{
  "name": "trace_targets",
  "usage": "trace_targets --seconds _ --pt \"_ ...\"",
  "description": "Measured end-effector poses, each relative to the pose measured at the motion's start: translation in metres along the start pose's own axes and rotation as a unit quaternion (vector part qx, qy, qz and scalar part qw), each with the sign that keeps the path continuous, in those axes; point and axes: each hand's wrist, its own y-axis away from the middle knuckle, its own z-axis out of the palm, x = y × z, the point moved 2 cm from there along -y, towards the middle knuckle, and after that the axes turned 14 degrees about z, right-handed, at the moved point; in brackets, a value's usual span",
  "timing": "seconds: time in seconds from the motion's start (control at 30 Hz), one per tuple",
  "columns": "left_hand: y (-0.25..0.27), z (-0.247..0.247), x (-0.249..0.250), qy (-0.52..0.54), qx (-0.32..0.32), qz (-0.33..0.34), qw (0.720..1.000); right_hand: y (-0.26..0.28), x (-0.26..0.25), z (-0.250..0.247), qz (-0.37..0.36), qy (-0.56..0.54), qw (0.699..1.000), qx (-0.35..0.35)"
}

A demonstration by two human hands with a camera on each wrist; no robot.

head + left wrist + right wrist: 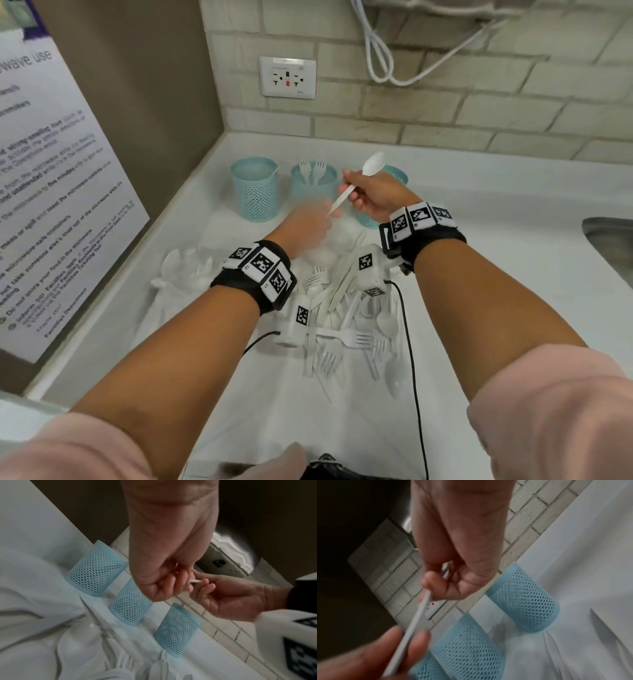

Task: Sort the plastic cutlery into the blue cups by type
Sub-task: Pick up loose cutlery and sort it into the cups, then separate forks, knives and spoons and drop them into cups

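Early in the sort: the middle blue mesh plastic cup (313, 186) holds a few forks. The right hand (371, 198) pinches a white plastic spoon (356, 181), bowl at 1 o'clock; the left hand (306, 228) touches its handle tip, grip unclear. A large white cutlery pile (346, 318) remains at 6 o'clock.

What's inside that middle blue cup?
Two white forks stand in the middle blue cup, tines up above the rim. Their handles show only faintly through the mesh, and the cup's bottom is hidden, so more could lie there.
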Motion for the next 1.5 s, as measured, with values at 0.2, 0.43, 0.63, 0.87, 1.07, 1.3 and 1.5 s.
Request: trace_targets --seconds 0.2,0.43,0.63,0.87,1.07,1.3,1.5 --pt "-0.007 -0.019 -0.018 -0.271 0.000 -0.026 0.962 0.003 -0.028 -0.053 -0.181 -0.091 0.917 0.344" --pt "-0.009 -0.042 -0.042 -0.507 -0.030 -0.130 0.852 -0.041 -0.020 -0.069 -0.044 0.151 0.924 0.347" --pt "-0.003 -0.054 -0.053 -0.509 -0.042 -0.158 0.845 -0.045 -0.013 -0.070 -0.021 0.172 0.946 0.273" --pt "0.007 -0.054 -0.050 -0.563 -0.020 -0.170 0.809 -0.002 -0.019 -0.062 -0.174 0.191 0.891 0.373" --pt "0.024 -0.055 -0.046 -0.573 -0.004 -0.192 0.796 0.027 0.008 -0.056 0.118 0.439 0.880 0.135" --pt "0.032 -0.042 -0.050 -0.577 -0.039 -0.192 0.793 0.053 0.047 -0.056 0.176 0.735 0.636 0.154" --pt "0.037 -0.035 -0.052 -0.578 -0.029 -0.189 0.794 0.059 0.077 -0.051 0.199 0.695 0.672 0.161"
